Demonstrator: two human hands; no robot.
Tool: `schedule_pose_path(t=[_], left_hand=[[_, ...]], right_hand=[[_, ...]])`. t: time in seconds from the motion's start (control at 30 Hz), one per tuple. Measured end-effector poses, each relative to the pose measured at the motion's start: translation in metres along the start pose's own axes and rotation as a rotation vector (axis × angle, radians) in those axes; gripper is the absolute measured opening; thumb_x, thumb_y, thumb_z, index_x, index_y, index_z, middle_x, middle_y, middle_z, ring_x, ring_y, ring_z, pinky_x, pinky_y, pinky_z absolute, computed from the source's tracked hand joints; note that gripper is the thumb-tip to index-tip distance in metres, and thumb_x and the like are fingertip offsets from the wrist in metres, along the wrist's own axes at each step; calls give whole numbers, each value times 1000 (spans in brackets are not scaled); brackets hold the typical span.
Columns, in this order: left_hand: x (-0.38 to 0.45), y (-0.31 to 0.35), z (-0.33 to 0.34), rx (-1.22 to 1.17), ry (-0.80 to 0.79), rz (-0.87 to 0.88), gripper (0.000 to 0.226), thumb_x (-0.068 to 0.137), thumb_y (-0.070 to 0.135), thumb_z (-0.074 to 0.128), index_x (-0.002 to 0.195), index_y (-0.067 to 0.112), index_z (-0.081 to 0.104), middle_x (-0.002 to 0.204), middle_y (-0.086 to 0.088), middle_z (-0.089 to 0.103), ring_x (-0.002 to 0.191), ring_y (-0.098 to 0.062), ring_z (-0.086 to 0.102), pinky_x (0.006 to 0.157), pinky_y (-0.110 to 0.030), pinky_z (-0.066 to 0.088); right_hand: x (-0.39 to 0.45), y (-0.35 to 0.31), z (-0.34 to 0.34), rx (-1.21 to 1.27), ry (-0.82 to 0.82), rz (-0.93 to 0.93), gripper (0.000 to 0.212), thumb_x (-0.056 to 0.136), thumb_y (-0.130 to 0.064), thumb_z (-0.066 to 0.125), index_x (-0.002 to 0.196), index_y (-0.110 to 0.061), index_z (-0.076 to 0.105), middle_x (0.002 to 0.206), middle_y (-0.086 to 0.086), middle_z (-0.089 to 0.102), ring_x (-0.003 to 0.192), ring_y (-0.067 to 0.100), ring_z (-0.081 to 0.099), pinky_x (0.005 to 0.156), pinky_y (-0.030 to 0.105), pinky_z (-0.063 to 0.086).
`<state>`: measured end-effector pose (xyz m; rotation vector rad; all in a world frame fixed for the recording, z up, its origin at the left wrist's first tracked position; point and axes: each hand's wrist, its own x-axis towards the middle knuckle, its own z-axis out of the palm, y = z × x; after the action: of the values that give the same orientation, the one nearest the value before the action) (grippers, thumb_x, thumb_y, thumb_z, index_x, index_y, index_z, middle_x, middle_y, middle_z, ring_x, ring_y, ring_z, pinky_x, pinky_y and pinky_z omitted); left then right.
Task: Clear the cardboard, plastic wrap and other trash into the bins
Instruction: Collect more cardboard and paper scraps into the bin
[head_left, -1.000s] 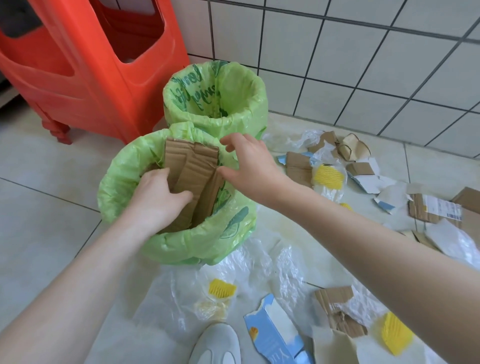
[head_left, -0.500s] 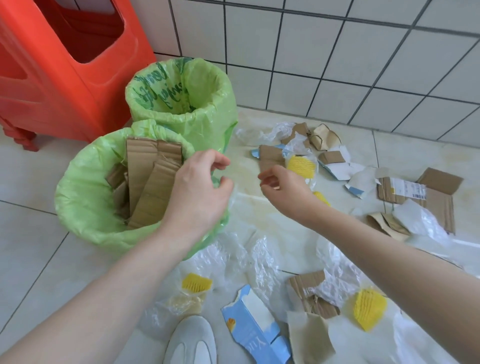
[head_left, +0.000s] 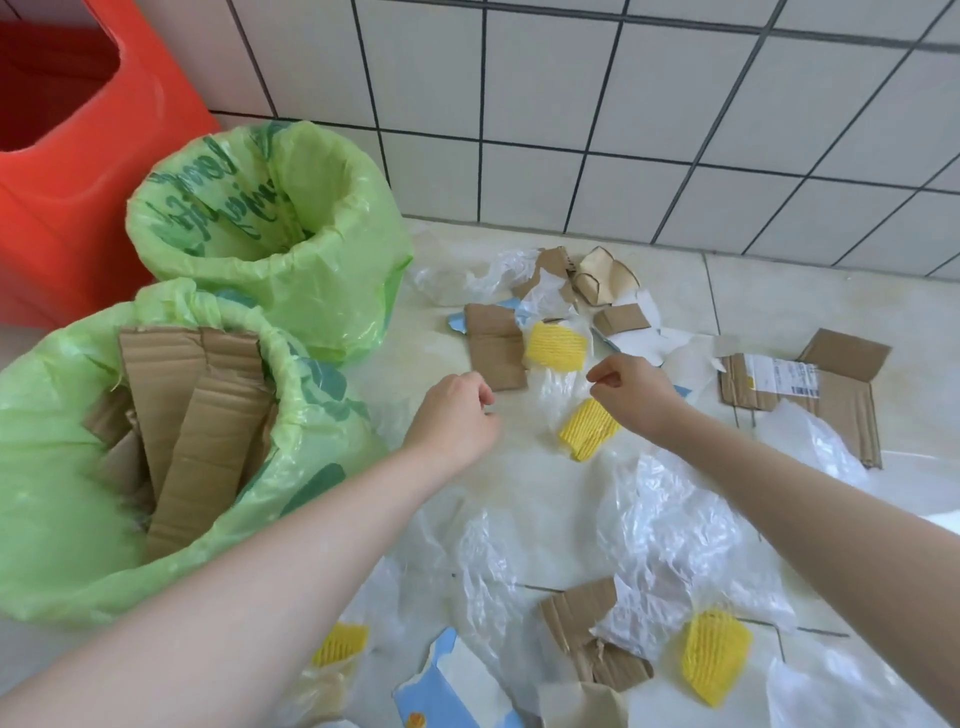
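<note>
Two bins lined with green bags stand at the left. The near bin (head_left: 62, 519) holds several cardboard strips (head_left: 192, 410); the far bin (head_left: 322, 249) looks empty. My left hand (head_left: 457, 415) and my right hand (head_left: 636, 395) hover over the floor, both empty with fingers loosely curled. Between them lie a flat cardboard piece (head_left: 493, 345), clear plastic wrap (head_left: 558, 395) and two yellow foam nets (head_left: 556, 345), (head_left: 589, 428). More plastic wrap (head_left: 670, 530) and torn cardboard (head_left: 587, 639) lie nearer me.
A red plastic stool (head_left: 62, 156) stands behind the bins against the tiled wall (head_left: 623, 104). A flattened cardboard box with a label (head_left: 810, 384) lies at the right. A blue-and-white carton scrap (head_left: 447, 691) and other yellow nets (head_left: 714, 657) sit at the bottom.
Both hands let go of the cardboard in the near bin and moved right, out over the trash on the floor. My view turned to the right.
</note>
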<state>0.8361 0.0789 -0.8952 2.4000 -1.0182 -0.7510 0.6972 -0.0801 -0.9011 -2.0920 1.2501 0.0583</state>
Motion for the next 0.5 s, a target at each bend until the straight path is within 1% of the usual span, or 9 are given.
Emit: schedule_pose_path(t=[0.07,0.13,0.17,0.27,0.33,0.4,0.5], left_hand=[[23,8,5,99,-55,1,25,84,12,55,109,12,59,115,-8,57,109,-27,54,91,-34,46],[44,18,8,196,-79,31,29,84,13,54,112,11,56,119,-10,52,114,-30,50,94,-40,46],[54,23,9,238,-82,49,30,84,14,53,114,10,55,120,-10,51,116,-30,49,95,-41,45],[80,33,12,364,-83,98,37,85,14,53,121,10,50,124,-10,46,121,-30,43,94,-39,44],[96,33,16,453,-86,125,44,84,11,54,127,10,44,128,-11,43,125,-31,38,91,-38,42],[112,30,18,534,-63,161,53,82,9,54,132,9,38,135,-12,39,129,-33,32,96,-39,40],[133,24,16,564,-5,202,62,80,10,55,138,12,32,144,-10,33,133,-31,28,104,-40,35]], right_hand=[[15,3,-3,-35,1,-5,31,89,-12,45,114,-17,62,114,5,62,89,19,53,64,24,42],[32,3,-6,-57,5,-13,33,88,-11,43,116,-15,61,113,6,62,87,20,54,61,23,42],[40,4,-8,-73,9,-21,33,88,-10,43,116,-13,61,113,7,61,89,22,54,65,24,43],[66,10,-15,-178,26,-85,31,89,-9,45,117,-8,59,117,10,58,105,28,55,83,29,45],[83,18,-19,-247,51,-139,28,89,-12,49,116,-9,55,123,12,53,111,31,52,91,33,44],[97,22,-24,-335,48,-151,33,89,-9,49,122,-10,50,125,13,48,115,34,47,92,35,40],[115,29,-27,-480,41,-138,47,87,-6,46,133,-10,40,130,14,43,114,38,43,91,37,37]])
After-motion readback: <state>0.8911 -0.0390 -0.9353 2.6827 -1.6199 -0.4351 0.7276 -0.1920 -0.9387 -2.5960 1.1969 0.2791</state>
